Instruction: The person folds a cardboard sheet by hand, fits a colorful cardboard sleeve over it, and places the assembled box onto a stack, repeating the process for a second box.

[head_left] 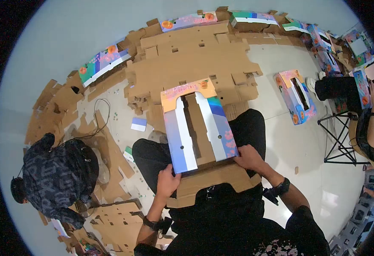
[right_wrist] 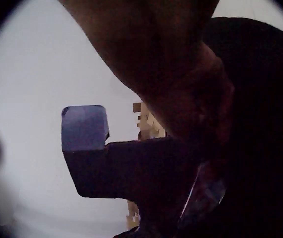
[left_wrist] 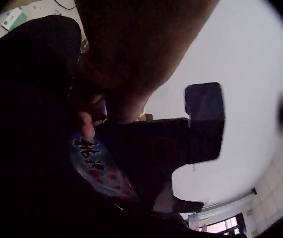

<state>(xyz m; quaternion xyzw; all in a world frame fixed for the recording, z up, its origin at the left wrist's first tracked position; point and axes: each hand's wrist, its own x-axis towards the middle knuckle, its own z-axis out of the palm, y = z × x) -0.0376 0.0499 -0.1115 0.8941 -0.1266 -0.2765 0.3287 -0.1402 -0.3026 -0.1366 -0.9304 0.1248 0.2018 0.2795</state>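
A printed cardboard box [head_left: 177,136] lies across the person's lap in the head view, with a long opening down its top between two white-edged flaps. Its near end flap [head_left: 216,181], plain brown inside, is folded out toward the body. My left hand [head_left: 167,182] grips the near left corner, thumb on the edge. At the near right corner my right hand [head_left: 251,158] holds the box with curled fingers. Both wrist views are dark; the flap's tab [left_wrist: 206,109] stands out against the wall in the left one, and another tab [right_wrist: 84,129] in the right one.
Flat cardboard sheets [head_left: 195,55] cover the floor ahead. Printed boxes [head_left: 103,64] line the wall, and another box [head_left: 295,96] stands at the right. A crouching person [head_left: 59,175] is at the left; a seated person [head_left: 368,123] is at the right by a folding stool [head_left: 338,141].
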